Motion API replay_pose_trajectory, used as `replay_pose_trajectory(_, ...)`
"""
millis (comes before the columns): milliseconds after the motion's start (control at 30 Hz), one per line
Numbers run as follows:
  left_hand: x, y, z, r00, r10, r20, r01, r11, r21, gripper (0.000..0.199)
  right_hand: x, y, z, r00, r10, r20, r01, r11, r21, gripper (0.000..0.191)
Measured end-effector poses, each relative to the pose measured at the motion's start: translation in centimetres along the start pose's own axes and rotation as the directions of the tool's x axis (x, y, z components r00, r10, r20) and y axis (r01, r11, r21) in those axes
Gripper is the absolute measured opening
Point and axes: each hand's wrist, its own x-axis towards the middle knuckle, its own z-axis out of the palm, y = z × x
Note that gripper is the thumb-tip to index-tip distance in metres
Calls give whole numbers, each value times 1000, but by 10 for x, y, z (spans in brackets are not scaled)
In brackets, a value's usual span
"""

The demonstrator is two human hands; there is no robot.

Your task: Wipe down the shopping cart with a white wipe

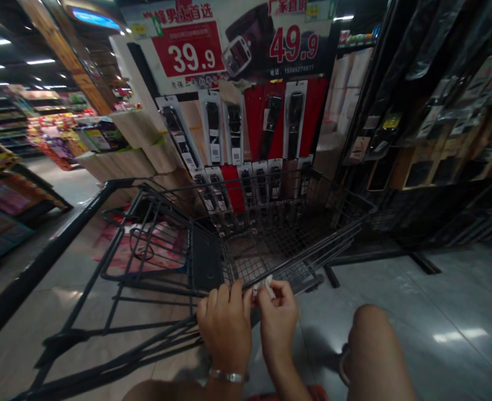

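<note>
My left hand (225, 323), with a silver bracelet at the wrist, is closed at the near side rail of a dark metal shopping cart (288, 262). Its fingers curl away from me, so what they grip is hidden. Right beside it, my right hand (278, 314) pinches a small white crumpled piece (267, 285), perhaps paper or wrapper. One end of that piece reaches toward my left thumb. In the cart, a black panel (206, 256) stands between the child-seat frame and the wire basket.
Behind the cart, a display rack holds packaged belts (295, 120) under a price sign (241, 44). Dark goods and wooden boxes (421, 164) hang at right. Stacked cartons (137, 139) and a pink package (146, 245) are at left. My bare knee (373, 340) shows at lower right.
</note>
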Motion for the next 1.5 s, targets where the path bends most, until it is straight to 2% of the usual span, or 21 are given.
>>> replay_pose_trajectory(133, 0, 0, -2, 999, 36, -13, -35, 999, 19, 16, 4, 7, -4, 989, -145, -11, 141, 973, -182, 13)
replay_pose_trajectory(333, 0, 0, 0, 993, 85, -82, -81, 995, 56, 15, 12, 30, -15, 981, -193, -21, 188, 973, -134, 5)
replay_pose_trajectory(433, -1, 0, 2, 991, 99, -94, -92, 993, 78, 17, 19, 42, -21, 985, -167, -46, 157, 975, -160, 5)
replay_pose_trajectory(633, 0, 3, 0, 994, 102, -38, -96, 988, 119, 16, 41, 79, -40, 990, -58, -129, 29, 976, -215, 8)
replay_pose_trajectory(733, 0, 4, 1, 990, 112, -82, -101, 987, 122, 16, 49, 94, -48, 989, -24, -144, -8, 976, -220, 10)
replay_pose_trajectory(867, -2, 1, 5, 978, 146, -152, -128, 985, 117, 17, 53, 101, -51, 990, -37, -139, 6, 975, -221, 12)
replay_pose_trajectory(1000, -3, -2, 7, 972, 168, -165, -150, 982, 115, 20, 59, 114, -53, 983, -15, -181, -15, 986, -164, 15)
replay_pose_trajectory(1200, -7, -5, 10, 983, 171, -65, -165, 982, 90, 15, 80, 147, -64, 961, 93, -260, -110, 993, -51, 27)
replay_pose_trajectory(1333, -8, -8, 13, 985, 169, -27, -166, 983, 80, 14, 91, 156, -70, 950, 124, -286, -158, 983, -96, 29)
replay_pose_trajectory(1500, -3, -6, 14, 975, 162, -154, -148, 984, 98, 20, 95, 162, -73, 962, 63, -266, -103, 985, -139, 26)
